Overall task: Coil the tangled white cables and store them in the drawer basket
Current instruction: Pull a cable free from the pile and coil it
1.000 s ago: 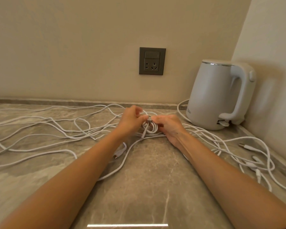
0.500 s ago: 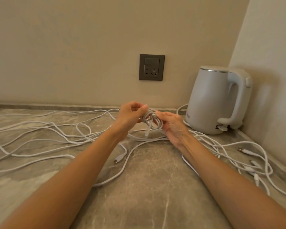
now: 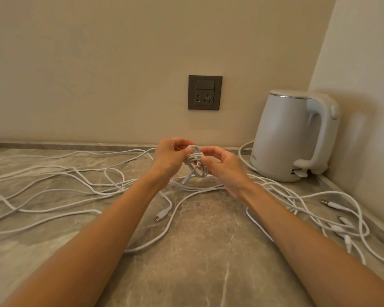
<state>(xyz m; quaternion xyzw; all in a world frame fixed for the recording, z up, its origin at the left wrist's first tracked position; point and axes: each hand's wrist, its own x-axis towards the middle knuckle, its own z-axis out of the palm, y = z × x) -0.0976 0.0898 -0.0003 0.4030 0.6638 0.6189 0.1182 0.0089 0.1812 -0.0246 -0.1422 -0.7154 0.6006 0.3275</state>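
Note:
A small coiled bundle of white cable (image 3: 195, 161) is held in the air above the stone counter (image 3: 200, 251). My left hand (image 3: 170, 157) grips its left side with curled fingers. My right hand (image 3: 223, 166) pinches its right side. A short plug end hangs below the bundle. Several loose white cables (image 3: 53, 185) sprawl tangled over the counter on the left, and more cables with plugs (image 3: 333, 216) lie on the right. The drawer basket is not in view.
A white electric kettle (image 3: 293, 136) stands at the back right corner, its cord looping behind. A grey wall socket (image 3: 205, 92) sits on the wall above the hands. A side wall closes off the right. One USB-C plug (image 3: 161, 216) lies under my left forearm.
Both hands have lifted the coiled bundle off the counter and raised it slightly; the view tilted up a little, and the plug end now dangles below the coil.

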